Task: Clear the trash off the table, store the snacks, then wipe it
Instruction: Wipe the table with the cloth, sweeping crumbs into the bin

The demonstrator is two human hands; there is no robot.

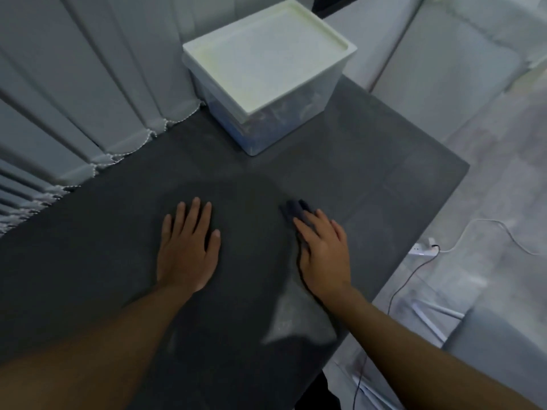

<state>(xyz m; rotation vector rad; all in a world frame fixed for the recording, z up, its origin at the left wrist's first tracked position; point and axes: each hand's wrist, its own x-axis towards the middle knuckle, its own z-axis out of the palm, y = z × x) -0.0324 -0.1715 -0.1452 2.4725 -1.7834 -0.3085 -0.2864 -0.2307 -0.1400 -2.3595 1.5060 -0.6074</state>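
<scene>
My right hand [324,250] presses flat on a dark cloth [296,211] on the dark grey table [384,184]; only the cloth's far end shows past my fingertips. My left hand [186,247] rests palm down on the table to the left of it, fingers spread, holding nothing. A translucent storage box with a closed white lid [266,63] stands at the far side of the table; dark packets show dimly through its wall.
Grey vertical blinds [88,99] with a bead chain hang along the table's left edge. The table's right edge drops to a pale floor with a white power strip [423,250] and cables. A grey seat [503,335] is at the lower right.
</scene>
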